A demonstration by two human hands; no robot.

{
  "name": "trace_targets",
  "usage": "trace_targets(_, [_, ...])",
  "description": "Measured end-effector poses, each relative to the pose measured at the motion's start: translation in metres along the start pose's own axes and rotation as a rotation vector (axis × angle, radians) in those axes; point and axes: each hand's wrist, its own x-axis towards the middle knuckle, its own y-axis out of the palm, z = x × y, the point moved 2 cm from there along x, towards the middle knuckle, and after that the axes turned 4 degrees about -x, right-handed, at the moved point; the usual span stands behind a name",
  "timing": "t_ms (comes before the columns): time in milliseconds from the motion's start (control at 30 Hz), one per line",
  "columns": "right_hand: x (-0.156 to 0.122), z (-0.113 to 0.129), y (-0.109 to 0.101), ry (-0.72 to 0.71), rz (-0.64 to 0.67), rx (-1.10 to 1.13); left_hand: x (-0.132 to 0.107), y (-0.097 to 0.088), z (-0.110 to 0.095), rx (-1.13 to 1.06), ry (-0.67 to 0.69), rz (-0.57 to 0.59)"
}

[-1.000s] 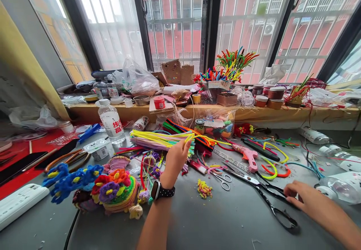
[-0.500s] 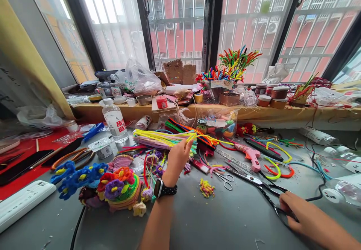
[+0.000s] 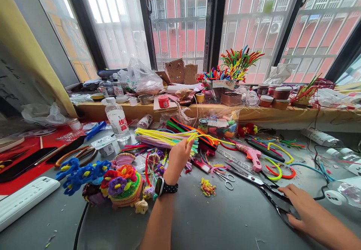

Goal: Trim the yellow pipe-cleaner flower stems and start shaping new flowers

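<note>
My left hand (image 3: pixel 179 159), with a black watch on the wrist, reaches into a bundle of yellow and pink pipe cleaners (image 3: pixel 163 137) and pinches a yellow one between thumb and fingers. My right hand (image 3: pixel 299 206) lies at the lower right on the black handles of large scissors (image 3: pixel 261 186), fingers curled over the loops. The scissor blades point left across the grey table (image 3: pixel 220 223). A small heap of yellow and pink clippings (image 3: pixel 208 187) lies between my hands.
Pipe-cleaner flowers (image 3: pixel 113 182) sit left of my arm, small scissors (image 3: pixel 225 176) and a pink glue gun (image 3: pixel 251 155) ahead. A water bottle (image 3: pixel 117 118), a white power strip (image 3: pixel 25 201), jars and bags crowd the window ledge.
My right hand slid down the scissors from the blades' pivot onto the handle loops. My left hand has stayed on the yellow pipe cleaner. The view drifted slightly left.
</note>
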Motion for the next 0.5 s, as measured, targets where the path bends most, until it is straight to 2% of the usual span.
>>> trace_targets(133, [0.009,0.019,-0.006,0.025,0.014,-0.102,0.0,-0.001,0.0,-0.009,-0.002,0.0])
trace_targets(233, [0.016,0.03,-0.016,0.055,0.086,-0.13,-0.001,-0.001,0.001,-0.007,-0.003,-0.001])
trace_targets(367, [0.02,0.032,-0.026,0.11,0.195,0.001,-0.001,-0.003,0.0,-0.009,-0.009,-0.004])
trace_targets(500, [0.018,0.03,-0.027,0.117,0.295,0.255,-0.001,-0.003,0.0,-0.021,-0.014,-0.01])
